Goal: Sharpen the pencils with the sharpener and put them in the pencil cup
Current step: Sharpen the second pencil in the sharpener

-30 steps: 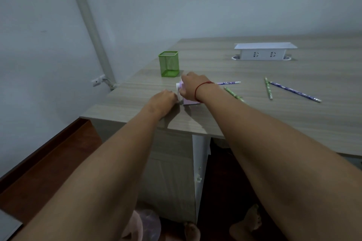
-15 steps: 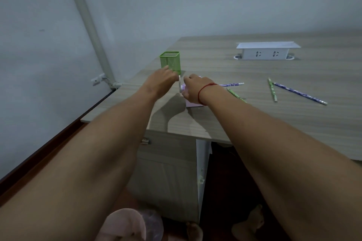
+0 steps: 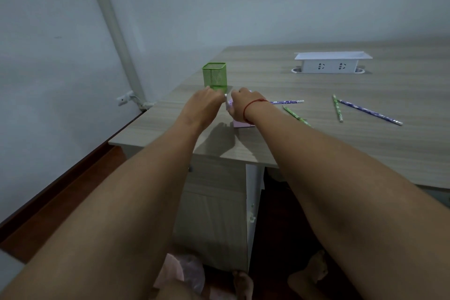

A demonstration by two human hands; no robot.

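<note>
From my remote seat I see both bare forearms stretched out over the desk (image 3: 365, 153), a matte grey-brown wood-grain laminate with a square front edge. The right hand (image 3: 239, 105), a thin red string (image 3: 250, 108) round its wrist, lies on top of the sharpener (image 3: 242, 124), fingers curled down over it. Only the sharpener's smooth, pale lilac boxy base shows under the palm. It sits near the desk's front left corner. The left hand (image 3: 204, 105) is just beside it, knuckles toward me and fingers bent toward a small white tab (image 3: 227, 104) on the sharpener's side. The fingertips are hidden, so I cannot tell whether they grip it.

Just behind both hands stands the pencil cup (image 3: 215, 77), a square tub of fine green wire mesh, upright.

Four slim patterned pencils lie flat to the right:
- A purple pencil (image 3: 287, 102), its near end hidden behind the right wrist.
- A green pencil (image 3: 294, 113) beside the forearm.
- A second green pencil (image 3: 337, 108) and a second purple pencil (image 3: 370, 112), nearly meeting at their far ends.

Further back is a white plastic socket box (image 3: 331, 63).
</note>
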